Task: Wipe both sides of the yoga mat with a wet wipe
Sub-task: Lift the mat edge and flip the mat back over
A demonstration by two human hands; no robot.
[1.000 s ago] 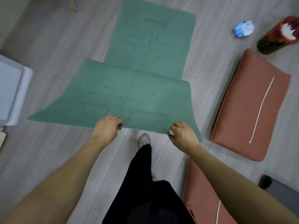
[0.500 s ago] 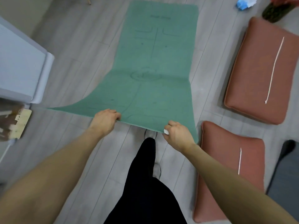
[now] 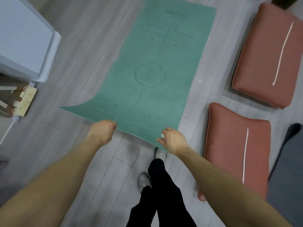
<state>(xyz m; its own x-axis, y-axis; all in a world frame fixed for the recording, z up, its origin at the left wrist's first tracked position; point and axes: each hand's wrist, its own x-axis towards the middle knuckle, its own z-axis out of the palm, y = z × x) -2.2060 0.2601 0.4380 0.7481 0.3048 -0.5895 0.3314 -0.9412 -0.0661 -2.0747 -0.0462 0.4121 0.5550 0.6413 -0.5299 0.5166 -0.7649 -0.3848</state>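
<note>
A green yoga mat (image 3: 157,66) with printed alignment lines and a round emblem stretches away from me over the grey floor. Its near end is lifted off the floor and its near left corner curls outward. My left hand (image 3: 102,131) grips the near edge left of the centre line. My right hand (image 3: 172,140) grips the near edge close to the right corner. A small white wad, the wet wipe (image 3: 162,135), shows between the fingers of that right hand.
Two pink cushions (image 3: 268,59) (image 3: 236,148) lie on the floor right of the mat, with a grey one (image 3: 288,169) beside them. A pale blue cabinet (image 3: 24,40) and wooden pieces (image 3: 24,100) stand at the left. My legs and shoes (image 3: 161,154) are below the mat's near edge.
The folded-over near half of the mat has been drawn back toward me and now lies unfolded lengthwise. Both hands kept their grip on the near edge. I stepped backward.
</note>
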